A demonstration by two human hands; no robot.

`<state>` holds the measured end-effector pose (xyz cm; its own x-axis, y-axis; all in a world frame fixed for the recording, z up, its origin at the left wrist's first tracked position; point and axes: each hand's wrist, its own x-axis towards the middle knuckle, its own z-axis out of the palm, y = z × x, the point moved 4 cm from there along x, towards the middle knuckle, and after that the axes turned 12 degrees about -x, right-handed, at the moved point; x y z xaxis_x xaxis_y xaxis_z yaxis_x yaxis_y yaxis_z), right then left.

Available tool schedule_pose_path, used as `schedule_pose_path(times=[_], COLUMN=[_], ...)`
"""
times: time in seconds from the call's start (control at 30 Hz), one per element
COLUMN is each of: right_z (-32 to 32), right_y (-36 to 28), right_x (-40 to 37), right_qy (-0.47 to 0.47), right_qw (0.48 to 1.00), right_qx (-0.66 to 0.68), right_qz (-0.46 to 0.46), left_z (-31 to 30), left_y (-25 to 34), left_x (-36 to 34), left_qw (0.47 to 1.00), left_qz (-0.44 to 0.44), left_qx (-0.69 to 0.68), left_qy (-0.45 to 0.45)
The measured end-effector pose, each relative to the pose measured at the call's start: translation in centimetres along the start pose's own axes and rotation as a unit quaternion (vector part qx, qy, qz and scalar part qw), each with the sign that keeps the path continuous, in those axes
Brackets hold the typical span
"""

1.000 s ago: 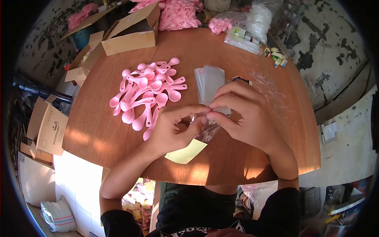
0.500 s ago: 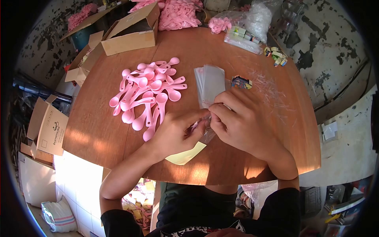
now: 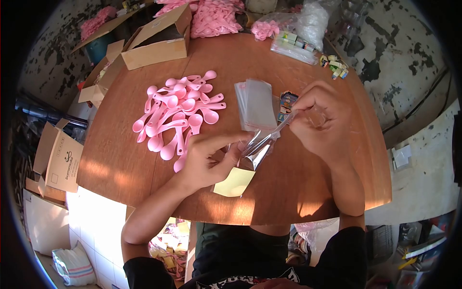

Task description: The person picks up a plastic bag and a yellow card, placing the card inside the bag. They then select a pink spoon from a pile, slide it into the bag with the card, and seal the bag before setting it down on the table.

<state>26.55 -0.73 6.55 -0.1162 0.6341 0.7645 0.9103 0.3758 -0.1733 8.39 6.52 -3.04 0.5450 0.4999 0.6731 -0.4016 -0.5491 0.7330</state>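
Note:
My left hand (image 3: pixel 208 161) pinches a clear plastic bag (image 3: pixel 260 153) between thumb and fingers. A pale yellow card (image 3: pixel 234 183) shows at the bag's lower end, close over the table's near side. With thumb and fingertips closed, my right hand (image 3: pixel 323 126) grips the upper edge of that bag, which stretches taut and shiny between both hands. Left of them lies a pile of pink measuring spoons (image 3: pixel 179 103). Just beyond my hands rests a stack of flat clear bags (image 3: pixel 260 105), with a small dark printed packet (image 3: pixel 288 102) beside it.
The brown wooden table (image 3: pixel 144 188) curves around me. At its far edge stand an open cardboard box (image 3: pixel 156 52), a large bag of pink spoons (image 3: pixel 215 19) and plastic packs (image 3: pixel 294 49). Several small boxes (image 3: pixel 334 66) sit at far right. Another carton (image 3: pixel 62 156) stands left, off the table.
My right hand has moved right and slightly up, away from my left, drawing the plastic out between them. The yellow card has swung a little right and up.

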Motion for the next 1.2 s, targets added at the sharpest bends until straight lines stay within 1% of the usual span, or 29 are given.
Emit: schedule_pose_path(times=[0.03,0.07,0.13,0.17,0.2,0.23,0.27,0.33,0.37,0.4,0.43,0.47,0.5,0.53,0.57,0.6,0.63,0.67,0.7,0.73,0.8,0.83,0.9,0.93,1.0,1.07,1.1,1.13,1.2], right_z=[-0.8,-1.6,-4.0,-5.2,-6.5,-7.6,-8.5,-9.6,-9.9,-9.7,-8.8,-8.0,-6.1,-5.0,-4.7,-4.8,-4.9,-5.4,-6.1,-6.3,-6.7,-6.8,-7.1,-7.1,-7.5,-7.2,-6.8,-6.6,-5.4], right_y=[0.7,1.3,2.0,2.3,2.8,3.4,3.9,5.0,6.9,9.2,11.3,13.2,17.2,20.9,22.6,25.0,27.1,28.6,29.3,27.1,21.8,21.1,20.3,19.9,17.7,14.8,14.0,13.7,13.8], right_x=[0.1,0.2,0.5,0.6,0.7,0.6,0.6,0.6,0.3,-0.2,-1.0,-1.9,-3.0,-5.0,-6.8,-8.9,-10.8,-12.1,-12.3,-11.0,-8.8,-8.3,-6.8,-6.0,-3.7,-2.0,-1.6,-1.4,-1.7], right_qy=[0.013,0.027,0.032,0.031,0.043,0.054,0.054,-0.035,-0.092,-0.092,-0.137,-0.179,-0.183,-0.173,-0.172,-0.156,-0.137,-0.116,-0.094,-0.097,-0.133,-0.134,-0.061,-0.061,0.038,0.017,-0.003,-0.002,-0.112], right_qw=[0.997,0.989,0.970,0.971,0.963,0.955,0.956,0.953,0.932,0.933,0.857,0.755,0.820,0.834,0.836,0.869,0.886,0.889,0.877,0.878,0.899,0.898,0.932,0.931,0.978,0.975,0.971,0.971,0.949], right_qx=[0.064,0.128,0.225,0.223,0.252,0.281,0.279,0.297,0.350,0.348,0.497,0.631,0.510,0.356,0.352,0.227,0.100,-0.029,-0.159,-0.161,-0.212,-0.213,-0.061,-0.062,0.012,0.037,0.061,0.061,0.075], right_qz=[0.032,0.062,0.085,0.085,0.080,0.076,0.076,0.049,0.020,0.019,-0.006,-0.029,0.184,0.385,0.384,0.411,0.432,0.443,0.444,0.440,0.358,0.361,0.353,0.355,0.203,0.217,0.230,0.229,0.286], left_z=[-0.2,-0.1,-0.4,-0.8,-0.7,-0.6,-0.6,-0.8,-0.7,-0.8,-0.8,-0.9,-0.8,-0.6,-0.6,-0.7,-0.9,-1.0,-1.1,-1.1,-1.1,-1.0,-0.8,-0.8,-0.7,-0.7,-0.7,-0.8,-0.9], left_y=[-0.1,-0.1,-0.6,-0.9,-0.8,-0.8,-0.8,-0.9,-0.9,-0.8,-0.7,-0.6,-0.4,-0.4,-0.6,-0.6,-0.5,-0.4,-0.5,-0.5,-0.6,-0.6,-0.7,-0.8,-1.1,-0.8,-0.7,-0.6,-0.8], left_x=[0.0,0.0,0.0,-0.2,-0.1,0.0,0.0,0.0,-0.1,-0.1,-0.1,0.0,-0.1,-0.3,-0.3,-0.3,-0.2,-0.3,-0.3,-0.1,-0.1,-0.1,-0.2,-0.2,-0.4,-0.3,-0.2,-0.2,-0.3], left_qw=[0.998,0.998,0.987,0.986,0.986,0.980,0.973,0.977,0.974,0.972,0.972,0.975,0.977,0.976,0.975,0.974,0.975,0.976,0.977,0.976,0.973,0.973,0.974,0.974,0.975,0.974,0.973,0.974,0.972], left_qz=[-0.024,-0.023,-0.041,-0.062,-0.061,-0.076,-0.091,-0.094,-0.100,-0.106,-0.105,-0.109,-0.112,-0.111,-0.102,-0.093,-0.089,-0.084,-0.079,-0.076,-0.080,-0.083,-0.097,-0.098,-0.096,-0.101,-0.104,-0.104,-0.114], left_qx=[-0.030,-0.031,-0.118,-0.127,-0.130,-0.153,-0.175,-0.166,-0.169,-0.171,-0.172,-0.156,-0.141,-0.146,-0.154,-0.161,-0.162,-0.159,-0.156,-0.157,-0.173,-0.174,-0.162,-0.163,-0.161,-0.164,-0.167,-0.166,-0.161], left_qy=[0.044,0.044,0.101,0.083,0.083,0.101,0.119,0.100,0.111,0.121,0.121,0.118,0.116,0.115,0.120,0.126,0.127,0.124,0.125,0.130,0.128,0.126,0.124,0.123,0.118,0.118,0.118,0.117,0.125])
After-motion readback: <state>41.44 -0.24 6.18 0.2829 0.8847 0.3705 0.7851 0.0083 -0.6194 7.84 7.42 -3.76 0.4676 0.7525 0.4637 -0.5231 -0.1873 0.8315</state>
